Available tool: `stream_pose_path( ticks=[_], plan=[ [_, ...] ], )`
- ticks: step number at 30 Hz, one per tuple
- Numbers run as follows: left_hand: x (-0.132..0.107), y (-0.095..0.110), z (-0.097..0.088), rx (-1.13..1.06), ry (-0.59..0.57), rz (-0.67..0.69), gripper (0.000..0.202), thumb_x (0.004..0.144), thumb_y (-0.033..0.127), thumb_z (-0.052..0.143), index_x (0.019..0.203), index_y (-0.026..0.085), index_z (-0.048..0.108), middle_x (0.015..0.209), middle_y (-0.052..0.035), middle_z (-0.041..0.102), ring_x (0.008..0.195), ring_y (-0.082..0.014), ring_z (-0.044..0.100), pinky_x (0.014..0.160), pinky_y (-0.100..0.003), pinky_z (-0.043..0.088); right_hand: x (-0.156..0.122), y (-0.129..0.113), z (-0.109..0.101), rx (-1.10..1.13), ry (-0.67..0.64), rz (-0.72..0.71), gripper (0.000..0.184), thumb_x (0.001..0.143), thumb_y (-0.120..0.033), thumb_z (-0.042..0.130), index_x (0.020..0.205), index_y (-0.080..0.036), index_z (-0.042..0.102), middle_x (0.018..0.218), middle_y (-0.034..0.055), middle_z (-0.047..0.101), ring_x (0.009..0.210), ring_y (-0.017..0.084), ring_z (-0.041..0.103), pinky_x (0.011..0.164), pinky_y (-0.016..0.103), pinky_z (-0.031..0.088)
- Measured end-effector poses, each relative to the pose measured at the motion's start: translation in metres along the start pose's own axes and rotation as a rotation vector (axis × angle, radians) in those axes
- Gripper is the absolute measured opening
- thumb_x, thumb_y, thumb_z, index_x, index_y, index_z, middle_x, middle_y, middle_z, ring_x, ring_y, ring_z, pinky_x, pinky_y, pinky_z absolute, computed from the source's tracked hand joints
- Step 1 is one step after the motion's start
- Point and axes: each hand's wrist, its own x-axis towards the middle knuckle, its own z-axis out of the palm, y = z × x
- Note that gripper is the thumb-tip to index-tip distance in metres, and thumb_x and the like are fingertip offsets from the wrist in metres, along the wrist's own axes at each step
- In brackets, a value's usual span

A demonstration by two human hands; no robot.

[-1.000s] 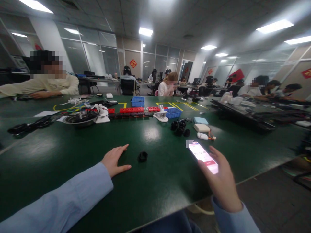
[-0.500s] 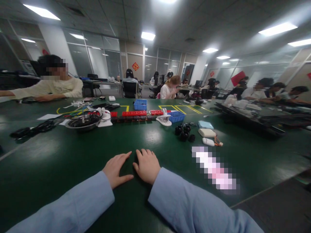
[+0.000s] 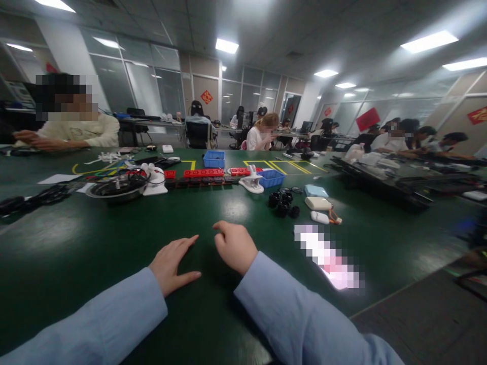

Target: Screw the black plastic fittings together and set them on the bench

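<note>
A slim rectangular smartphone (image 3: 327, 259) with a glowing white-and-pink screen, blurred into blocks, lies face up and aslant on the green tabletop (image 3: 182, 215). Farther off, to its left, glossy black cylindrical pieces (image 3: 283, 208) sit clustered together

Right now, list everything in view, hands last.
Table: 1, green, foreground
Phone: 1, glowing white-pink, right of hands
Cylindrical pieces: several, black, beyond phone
Small flat items: 3, light blue, cream, white, beyond phone
Bins: 2, blue, mid-table
Strips: several, red, mid-table
Clip: 1, white, beside nearer bin
Bowl: 1, silver, left
Cables: several, black, far left
People: several, mixed clothing, around room
Ceiling lights: several, white, overhead
Left hand: 1, blue sleeve, foreground
Right hand: 1, blue sleeve, foreground
</note>
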Motion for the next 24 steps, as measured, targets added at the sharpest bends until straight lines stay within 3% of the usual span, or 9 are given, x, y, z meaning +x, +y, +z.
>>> stream_pose_path(
  ticks=[3,6,8,11,14,18,24],
  plan=[
    [0.000,0.000,-0.001,-0.005,-0.013,-0.006,0.076,0.071,0.055,0.054,0.133,0.017,0.032,0.122,-0.0124,0.050,0.112,-0.0294,0.045,0.093,-0.043,0.037,-0.015,0.001,-0.046,0.080,0.085,0.003,0.027,0.078,-0.016,0.030,0.079,-0.018,0.058,0.070,0.0013,0.059,0.069,0.015,0.057,0.064,0.024,0.044],
    [0.000,0.001,-0.001,-0.006,-0.018,-0.025,0.076,0.071,0.055,0.054,0.133,0.017,0.033,0.122,-0.0127,0.050,0.112,-0.0295,0.046,0.093,-0.044,0.038,-0.030,0.020,-0.098,0.356,0.288,0.049,0.017,0.072,-0.022,0.034,0.080,-0.019,0.048,0.068,-0.0001,0.050,0.059,0.014,0.053,0.050,0.023,0.043],
    [0.000,0.002,-0.002,-0.003,-0.012,-0.031,0.075,0.072,0.056,0.054,0.133,0.018,0.033,0.122,-0.0125,0.050,0.112,-0.0296,0.046,0.093,-0.044,0.038,-0.034,0.045,-0.131,0.445,0.372,0.197,0.018,0.070,-0.022,0.036,0.086,-0.019,0.046,0.071,0.0001,0.049,0.055,0.013,0.053,0.044,0.021,0.041],
    [0.000,0.003,-0.002,0.004,-0.012,-0.030,0.075,0.072,0.056,0.053,0.132,0.018,0.034,0.122,-0.0125,0.050,0.112,-0.0298,0.046,0.093,-0.044,0.038,-0.026,0.090,-0.164,0.277,0.422,0.545,0.017,0.081,-0.024,0.038,0.093,-0.018,0.048,0.060,-0.0009,0.046,0.045,0.010,0.046,0.037,0.019,0.034],
    [0.000,0.003,-0.002,0.004,-0.020,-0.022,0.075,0.072,0.056,0.053,0.132,0.015,0.035,0.121,-0.0135,0.050,0.112,-0.0300,0.046,0.094,-0.044,0.037,-0.011,0.134,-0.171,0.272,0.340,0.663,0.013,0.085,-0.020,0.041,0.088,-0.015,0.053,0.057,-0.0027,0.046,0.040,0.007,0.041,0.035,0.018,0.031],
    [-0.001,0.003,-0.001,-0.001,-0.009,-0.033,0.075,0.071,0.057,0.052,0.133,0.017,0.034,0.121,-0.0134,0.051,0.112,-0.0303,0.046,0.093,-0.045,0.038,0.006,0.177,-0.156,0.278,0.265,0.738,0.015,0.089,-0.025,0.049,0.094,-0.012,0.054,0.077,-0.0005,0.055,0.056,0.007,0.052,0.050,0.020,0.046],
    [-0.002,0.001,0.000,-0.009,-0.003,-0.046,0.076,0.071,0.058,0.052,0.133,0.018,0.034,0.123,-0.0128,0.050,0.113,-0.0305,0.046,0.093,-0.046,0.038,0.024,0.224,-0.142,0.173,0.308,0.708,0.023,0.089,-0.029,0.050,0.106,-0.013,0.053,0.096,0.0048,0.058,0.076,0.014,0.059,0.064,0.029,0.052]
  ],
)
